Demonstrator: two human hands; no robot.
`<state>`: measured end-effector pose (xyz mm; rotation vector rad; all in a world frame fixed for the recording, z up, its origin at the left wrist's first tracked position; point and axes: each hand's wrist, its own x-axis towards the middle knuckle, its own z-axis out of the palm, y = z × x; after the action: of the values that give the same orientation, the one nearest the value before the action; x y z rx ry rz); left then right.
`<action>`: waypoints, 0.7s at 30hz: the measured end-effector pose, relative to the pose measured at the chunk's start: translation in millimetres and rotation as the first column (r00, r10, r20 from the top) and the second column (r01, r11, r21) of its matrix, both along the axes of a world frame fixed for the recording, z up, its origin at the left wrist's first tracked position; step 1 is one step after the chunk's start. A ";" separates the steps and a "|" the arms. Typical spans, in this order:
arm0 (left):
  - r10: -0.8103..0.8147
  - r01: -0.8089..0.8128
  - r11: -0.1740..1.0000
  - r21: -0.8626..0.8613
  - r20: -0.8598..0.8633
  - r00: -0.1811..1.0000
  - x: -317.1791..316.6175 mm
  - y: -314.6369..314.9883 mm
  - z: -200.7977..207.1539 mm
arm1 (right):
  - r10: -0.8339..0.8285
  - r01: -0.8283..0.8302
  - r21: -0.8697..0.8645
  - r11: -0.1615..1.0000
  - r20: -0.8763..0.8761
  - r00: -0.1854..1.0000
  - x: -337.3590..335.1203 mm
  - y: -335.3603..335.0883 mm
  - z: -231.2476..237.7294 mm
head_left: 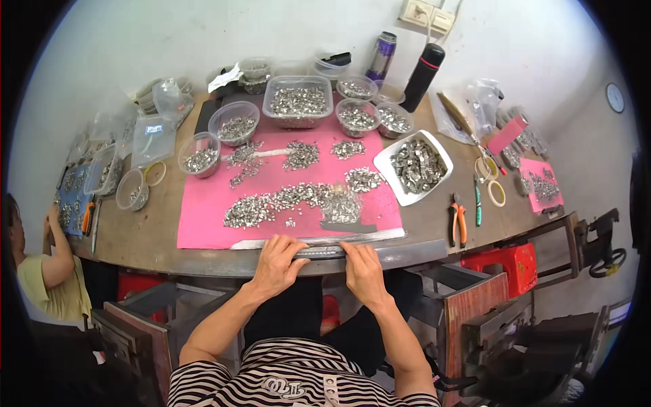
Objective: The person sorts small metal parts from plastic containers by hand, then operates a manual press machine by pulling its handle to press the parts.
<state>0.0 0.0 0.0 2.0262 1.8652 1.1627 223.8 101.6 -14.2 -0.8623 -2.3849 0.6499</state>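
At the near edge of the table, my left hand [275, 263] and my right hand [364, 273] pinch the two ends of a narrow metal strip [323, 252], which looks like a slotted rail with small bright pieces along it. Their exact fit is too small to make out. My fingertips hide both its ends. Just beyond it, a pink sheet [196, 220] carries loose heaps of small silvery metal pieces [271, 206]. A dark flat piece [347, 227] lies beside the nearest heap.
Clear tubs of metal pieces, including a square tub [298, 121], line the back. A white dish [403, 193] of larger pieces, orange-handled pliers [457, 220] and tape rings [496, 193] lie right. A black flask [424, 78] stands behind. A co-worker [51, 271] sits far left.
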 end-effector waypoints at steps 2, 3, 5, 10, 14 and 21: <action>0.040 -0.041 0.999 -0.035 -0.016 0.999 6.6 2.2 2.7 | 0.022 -0.012 0.094 0.995 -0.110 0.994 1.1 1.2 5.0; 0.037 -0.037 0.999 -0.035 -0.015 0.999 -1.1 6.7 5.8 | 0.019 -0.009 0.094 0.996 -0.110 0.994 -8.6 1.5 7.1; 0.042 -0.040 0.998 0.051 -0.038 0.998 -13.4 15.9 9.5 | -0.004 0.032 0.161 0.986 -0.170 0.985 -25.9 2.0 9.5; 0.111 -0.102 0.986 0.129 -0.068 0.991 -5.4 13.2 -0.1 | -0.074 0.104 0.232 0.967 -0.135 0.988 -36.0 -1.7 3.4; 0.116 -0.103 0.983 0.155 -0.076 0.990 1.8 9.9 -7.1 | -0.089 0.127 0.263 0.957 -0.150 0.985 -35.2 -2.7 -2.0; 0.100 -0.064 0.975 0.212 -0.161 0.982 3.4 3.9 -14.1 | -0.109 0.146 0.239 0.960 -0.163 0.981 -34.1 -3.2 -5.4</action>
<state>3.4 3.9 -14.1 2.2429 1.9998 1.2890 189.8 98.3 -19.6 -0.8200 -2.1977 0.3398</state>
